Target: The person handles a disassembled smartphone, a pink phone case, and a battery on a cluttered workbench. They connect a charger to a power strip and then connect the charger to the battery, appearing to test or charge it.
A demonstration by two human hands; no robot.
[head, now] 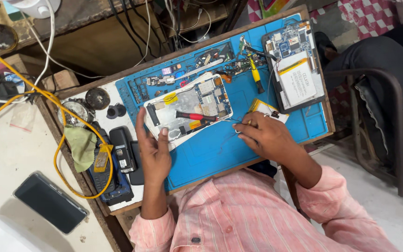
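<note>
- Left hand [154,151]: palm open, fingers spread and raised, thumb resting on the near edge of the opened tablet [190,105]; it grips nothing.
- Right hand [264,135]: fingers curled loosely over thin wires [235,122] on the blue mat [220,149]; whether they pinch them cannot be told.
- Red screwdriver [197,116] lies across the tablet, mid-table [122,207].
- A second opened tablet [295,65] sits at the mat's far right corner.

Electronics repair workshop: blue repair mat [220,149], opened tablets [190,105], screwdrivers [194,115], loose cables [61,135]
</note>
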